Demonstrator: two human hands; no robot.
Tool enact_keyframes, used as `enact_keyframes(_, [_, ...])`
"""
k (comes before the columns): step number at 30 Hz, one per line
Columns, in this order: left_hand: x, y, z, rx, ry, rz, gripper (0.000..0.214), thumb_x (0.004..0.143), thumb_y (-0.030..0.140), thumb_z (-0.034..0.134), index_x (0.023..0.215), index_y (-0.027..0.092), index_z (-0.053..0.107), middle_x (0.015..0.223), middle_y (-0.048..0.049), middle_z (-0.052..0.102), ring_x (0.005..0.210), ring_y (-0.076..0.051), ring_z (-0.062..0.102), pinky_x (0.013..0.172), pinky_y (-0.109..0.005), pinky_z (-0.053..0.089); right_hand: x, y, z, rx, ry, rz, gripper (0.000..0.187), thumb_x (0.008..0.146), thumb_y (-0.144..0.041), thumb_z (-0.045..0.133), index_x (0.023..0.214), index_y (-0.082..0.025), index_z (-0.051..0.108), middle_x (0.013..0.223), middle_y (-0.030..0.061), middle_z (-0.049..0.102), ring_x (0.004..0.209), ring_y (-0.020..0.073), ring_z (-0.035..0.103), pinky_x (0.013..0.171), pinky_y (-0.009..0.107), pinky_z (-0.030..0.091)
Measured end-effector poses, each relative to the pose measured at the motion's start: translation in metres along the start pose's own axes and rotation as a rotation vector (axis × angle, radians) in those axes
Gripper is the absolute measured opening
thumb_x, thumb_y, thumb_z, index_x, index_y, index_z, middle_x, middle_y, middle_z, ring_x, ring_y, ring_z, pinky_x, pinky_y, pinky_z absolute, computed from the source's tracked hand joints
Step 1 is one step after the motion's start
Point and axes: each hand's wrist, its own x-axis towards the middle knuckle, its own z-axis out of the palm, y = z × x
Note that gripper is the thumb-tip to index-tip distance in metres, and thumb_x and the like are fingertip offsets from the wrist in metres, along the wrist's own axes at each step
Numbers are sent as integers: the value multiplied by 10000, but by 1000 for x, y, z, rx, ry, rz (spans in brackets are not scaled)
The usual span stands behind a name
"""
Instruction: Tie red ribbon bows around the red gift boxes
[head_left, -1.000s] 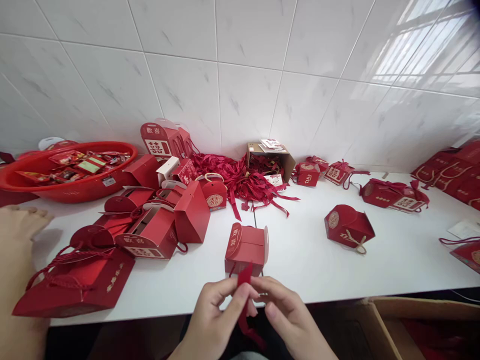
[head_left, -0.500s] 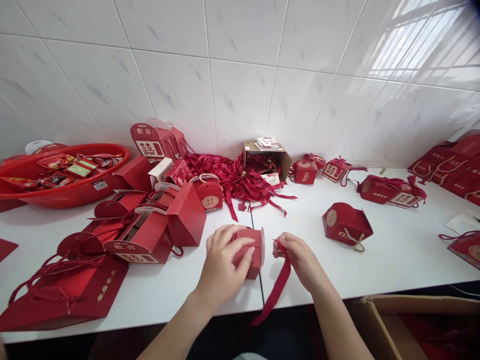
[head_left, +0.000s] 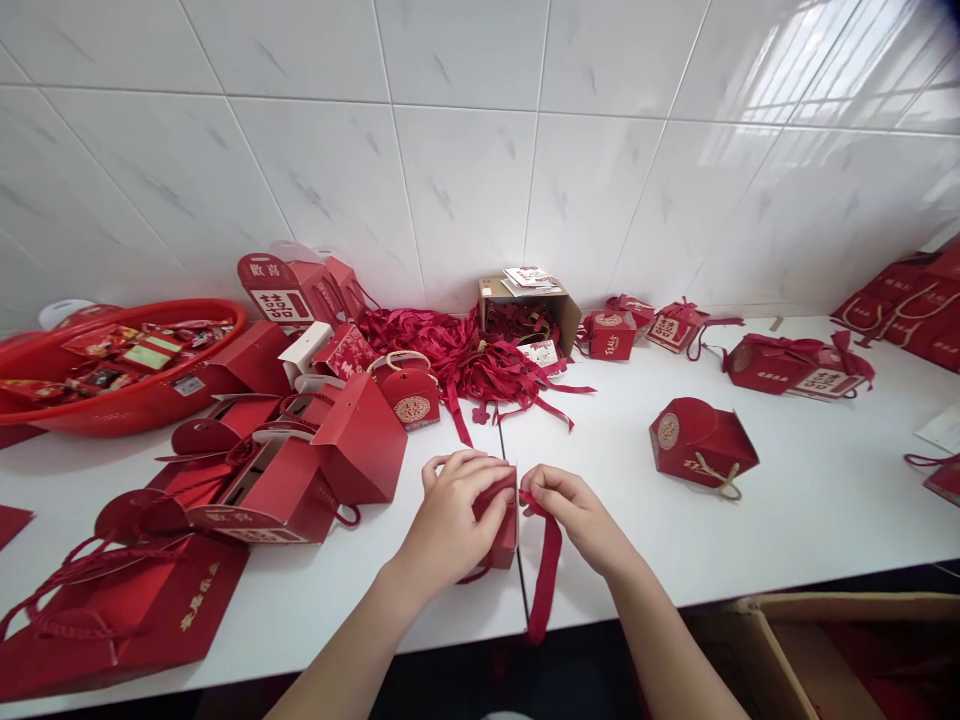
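My left hand (head_left: 459, 515) is closed over the top of a small red gift box (head_left: 504, 540), which stands at the seam near the table's front edge. Beside the box's right side, my right hand (head_left: 574, 508) pinches a dark red ribbon (head_left: 546, 580) near its upper end. The ribbon's long end hangs down over the table edge. Its tip, between my right fingers, is close to the box; I cannot tell whether it touches. Much of the box is hidden under my left hand.
Several red gift boxes (head_left: 356, 440) crowd the left. A red basin (head_left: 120, 400) holds wrapped sweets. Loose ribbons (head_left: 480, 375) lie by an open carton (head_left: 566, 325) at the wall. A red box with a cord (head_left: 705, 445) stands right. A cardboard box (head_left: 772, 660) is below the front edge.
My right hand has moved left, bringing the ribbon's end up to the box's right side. The box has turned slightly under my left hand. The view has shifted a little.
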Motion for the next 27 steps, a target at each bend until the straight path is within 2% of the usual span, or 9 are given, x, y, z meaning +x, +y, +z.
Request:
enact_keyframes(4, [0,-1,2,-27,-13,-16,241,878,247,511,1058,264,670,1138,-14,697,1117,-234,572,996,-488,313,0,-1,1,10,7,-33,229,881,-332,521,708,-184,500,745,-7,473,705,131,435,712,293,388])
enact_keyframes(18, [-2,-3,4,-28,11,-20,257,876,263,511,1076,253,671,1132,-53,697,1100,-250,599,998,-510,363,4,-1,1,153,-36,-10,228,892,-346,527,733,-184,539,738,-7,500,705,129,463,732,291,420])
enact_keyframes(27, [-2,-3,2,-28,6,-7,264,870,251,524,1090,243,670,1127,-59,701,1110,-250,596,981,-495,378,4,3,1,64,-17,-13,280,872,-394,539,690,-189,481,702,-19,442,676,127,416,687,277,389])
